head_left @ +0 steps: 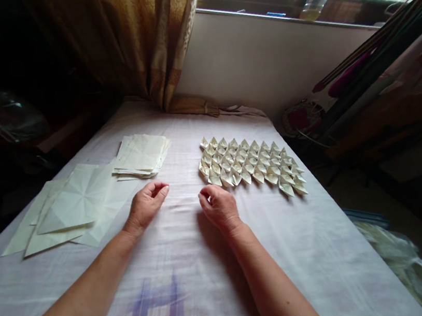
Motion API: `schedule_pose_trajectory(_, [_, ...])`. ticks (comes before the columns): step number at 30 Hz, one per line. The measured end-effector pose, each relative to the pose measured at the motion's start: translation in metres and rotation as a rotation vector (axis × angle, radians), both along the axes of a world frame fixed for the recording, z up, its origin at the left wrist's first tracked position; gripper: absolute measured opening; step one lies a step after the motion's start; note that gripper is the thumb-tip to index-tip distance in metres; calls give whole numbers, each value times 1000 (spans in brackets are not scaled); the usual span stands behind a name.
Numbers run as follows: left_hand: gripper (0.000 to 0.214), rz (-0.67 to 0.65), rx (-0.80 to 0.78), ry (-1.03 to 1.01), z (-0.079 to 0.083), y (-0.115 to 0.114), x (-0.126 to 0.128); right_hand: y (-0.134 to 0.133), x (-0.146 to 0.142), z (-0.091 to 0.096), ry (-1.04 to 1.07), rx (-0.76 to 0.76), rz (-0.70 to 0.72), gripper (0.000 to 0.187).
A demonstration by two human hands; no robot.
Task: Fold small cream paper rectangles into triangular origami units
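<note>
My left hand (147,202) rests on the cloth with its fingers curled and thumb against them, holding nothing that shows. It is just below a stack of square cream papers (141,153). My right hand (220,206) is curled the same way, thumb to forefinger, no object visible in it. Right beyond it, rows of small folded paper boats (250,161) stand close together, their points upward. To the left of my left forearm lie several larger creased paper sheets (80,197), overlapping each other.
A pale cloth (292,253) with purple marks near the front covers the table. Gold curtains (168,42) hang down to its far left edge. A bottle (315,2) stands on the windowsill. Plastic-wrapped items (397,252) lie low beyond the right edge.
</note>
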State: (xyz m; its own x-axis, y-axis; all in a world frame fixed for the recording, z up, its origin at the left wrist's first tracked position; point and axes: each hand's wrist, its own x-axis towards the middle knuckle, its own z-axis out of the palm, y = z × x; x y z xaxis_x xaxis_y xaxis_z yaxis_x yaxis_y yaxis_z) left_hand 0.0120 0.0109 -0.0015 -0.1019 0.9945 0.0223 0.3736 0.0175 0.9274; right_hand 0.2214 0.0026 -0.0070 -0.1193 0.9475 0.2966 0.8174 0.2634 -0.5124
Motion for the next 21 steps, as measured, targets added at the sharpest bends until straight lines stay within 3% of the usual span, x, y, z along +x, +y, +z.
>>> schedule_pose_trajectory(1, [31, 62, 55, 63, 2, 7, -6, 0, -3, -5, 6, 1, 6, 12])
schedule_pose_trajectory(4, [24, 205, 298, 564, 7, 32, -23, 0, -4, -17, 30, 10, 19, 13])
schedule_pose_trajectory(9, [29, 169, 234, 942, 11, 65, -28, 1, 0, -23, 67, 25, 25, 12])
schedule_pose_trajectory(15, [29, 122, 124, 1033, 9, 80, -31, 2, 0, -24, 101, 44, 32, 11])
schedule_pose_trajectory(21, [20, 89, 125, 1066, 7, 89, -45, 3, 1, -25, 120, 51, 36, 10])
